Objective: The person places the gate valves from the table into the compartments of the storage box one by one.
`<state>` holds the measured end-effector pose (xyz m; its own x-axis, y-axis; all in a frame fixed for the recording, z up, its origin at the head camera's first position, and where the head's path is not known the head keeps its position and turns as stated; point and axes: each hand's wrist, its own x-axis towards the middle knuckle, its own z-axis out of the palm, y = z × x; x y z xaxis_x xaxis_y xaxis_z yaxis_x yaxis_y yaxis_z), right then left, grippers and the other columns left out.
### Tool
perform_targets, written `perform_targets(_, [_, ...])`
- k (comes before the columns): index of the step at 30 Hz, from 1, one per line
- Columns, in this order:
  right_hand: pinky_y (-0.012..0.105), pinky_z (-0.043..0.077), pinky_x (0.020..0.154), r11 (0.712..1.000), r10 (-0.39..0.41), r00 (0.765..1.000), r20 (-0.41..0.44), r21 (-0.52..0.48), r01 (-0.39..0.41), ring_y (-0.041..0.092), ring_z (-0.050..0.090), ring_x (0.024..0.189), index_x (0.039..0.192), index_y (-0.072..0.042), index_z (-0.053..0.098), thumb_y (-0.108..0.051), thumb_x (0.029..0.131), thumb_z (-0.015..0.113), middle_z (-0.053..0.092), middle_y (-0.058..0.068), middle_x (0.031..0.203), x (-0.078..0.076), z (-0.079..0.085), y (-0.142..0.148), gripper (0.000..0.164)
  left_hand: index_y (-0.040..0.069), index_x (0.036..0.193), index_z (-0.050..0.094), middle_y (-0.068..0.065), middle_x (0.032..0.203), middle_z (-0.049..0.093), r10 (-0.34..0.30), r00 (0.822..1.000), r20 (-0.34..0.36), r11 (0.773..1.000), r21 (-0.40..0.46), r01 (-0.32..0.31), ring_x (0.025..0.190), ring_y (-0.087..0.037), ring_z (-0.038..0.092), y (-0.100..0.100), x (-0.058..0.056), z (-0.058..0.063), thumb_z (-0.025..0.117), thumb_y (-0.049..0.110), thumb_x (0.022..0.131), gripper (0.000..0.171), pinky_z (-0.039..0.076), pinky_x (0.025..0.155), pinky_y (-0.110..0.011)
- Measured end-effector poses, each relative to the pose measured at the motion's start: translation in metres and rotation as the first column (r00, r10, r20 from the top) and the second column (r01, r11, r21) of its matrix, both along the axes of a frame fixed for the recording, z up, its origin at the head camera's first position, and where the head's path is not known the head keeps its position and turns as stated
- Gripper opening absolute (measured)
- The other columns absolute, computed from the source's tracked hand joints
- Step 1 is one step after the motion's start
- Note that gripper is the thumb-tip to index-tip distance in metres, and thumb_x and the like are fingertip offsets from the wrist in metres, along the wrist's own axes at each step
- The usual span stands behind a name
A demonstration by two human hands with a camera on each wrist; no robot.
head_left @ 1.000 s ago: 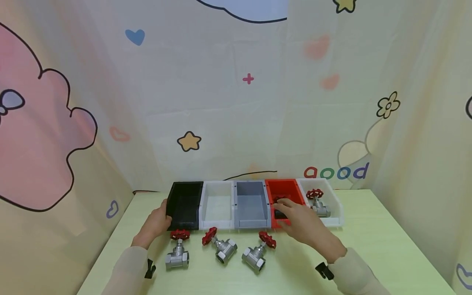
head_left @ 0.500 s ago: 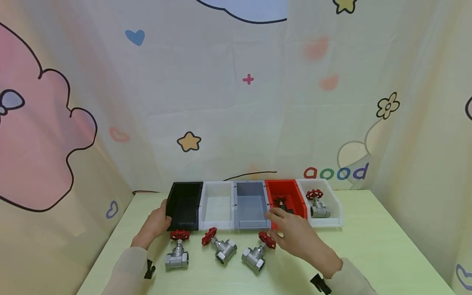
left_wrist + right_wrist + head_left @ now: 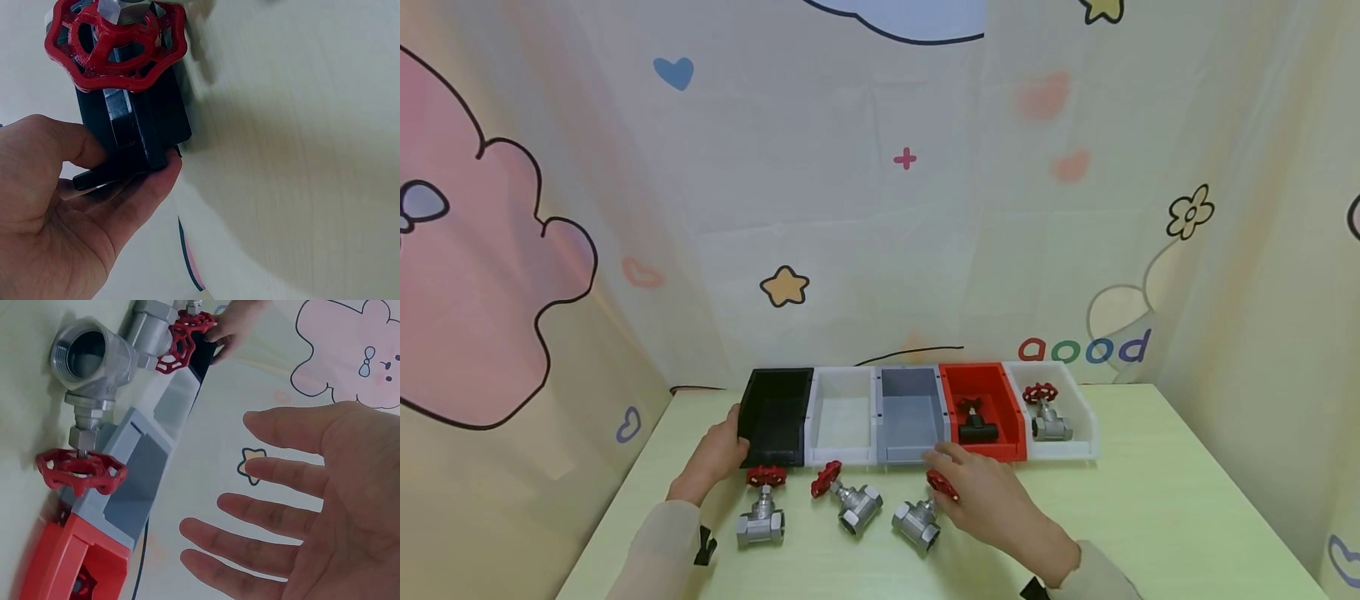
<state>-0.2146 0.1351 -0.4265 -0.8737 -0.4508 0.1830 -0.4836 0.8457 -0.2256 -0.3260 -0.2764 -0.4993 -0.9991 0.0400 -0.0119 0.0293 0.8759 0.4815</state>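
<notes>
My left hand [image 3: 715, 454] holds the outer side of the black bin [image 3: 775, 417]. In the left wrist view, the thumb [image 3: 81, 147] and fingers pinch the bin's rim. My right hand [image 3: 988, 504] hovers with spread, nearly straight fingers over a silver gate valve [image 3: 916, 523], whose red handwheel [image 3: 81, 472] it partly covers in the head view. The right wrist view shows nothing in that hand. Two more silver valves with red handwheels lie on the table: a left one [image 3: 761, 527] before the black bin and a middle one [image 3: 857, 508].
Right of the black bin, joined in one row, come a white bin [image 3: 842, 417], a grey bin [image 3: 913, 412], a red bin [image 3: 1000, 387] holding a black valve [image 3: 977, 427], and another white bin [image 3: 1081, 417] holding a silver valve [image 3: 1051, 425]. A printed curtain [image 3: 850, 208] hangs behind.
My right hand has come out of the red bin, leaving the black valve there, and moved left and toward me over the right-hand valve. My left hand stays on the black bin.
</notes>
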Motion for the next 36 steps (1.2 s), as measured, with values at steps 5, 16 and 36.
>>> perform_targets(5, [0.042, 0.057, 0.072, 0.999, 0.029, 0.999, 0.025, 0.015, -0.03, 0.024, 0.068, 0.09, 0.125, -0.021, 0.065, -0.029, 0.085, 0.074, 0.064, 0.007, 0.128, 0.002, -0.005, -0.002, 0.043, -0.009, 0.153, 0.012, -0.008, 0.067, 0.051, 0.001, 1.0, 0.0, 1.0, -0.008, -0.001, 0.052, -0.017, 0.043, 0.0, 0.0, -0.001, 0.047, 0.008, 0.092, 0.072, 0.035, 0.053, -0.031])
perform_targets(16, [0.037, 0.054, 0.067, 0.997, 0.058, 0.997, 0.046, 0.048, -0.061, 0.02, 0.067, 0.087, 0.125, -0.021, 0.066, -0.03, 0.084, 0.075, 0.067, 0.004, 0.119, 0.005, -0.019, -0.01, 0.043, -0.009, 0.152, 0.014, -0.012, 0.072, 0.057, -0.01, 1.0, -0.013, 1.0, -0.011, 0.01, 0.054, -0.018, 0.044, 0.0, 0.0, 0.001, 0.046, 0.008, 0.092, 0.07, 0.036, 0.053, -0.032])
perform_targets(36, [0.037, 0.053, 0.064, 0.995, 0.069, 0.99, 0.126, 0.058, -0.077, 0.016, 0.062, 0.081, 0.127, -0.019, 0.065, -0.031, 0.081, 0.077, 0.067, 0.003, 0.115, -0.001, -0.048, -0.02, 0.05, -0.009, 0.152, 0.012, -0.008, 0.064, 0.049, -0.012, 1.0, -0.012, 1.0, -0.004, 0.012, 0.05, -0.017, 0.04, -0.001, 0.0, 0.0, 0.046, 0.007, 0.091, 0.072, 0.034, 0.051, -0.032])
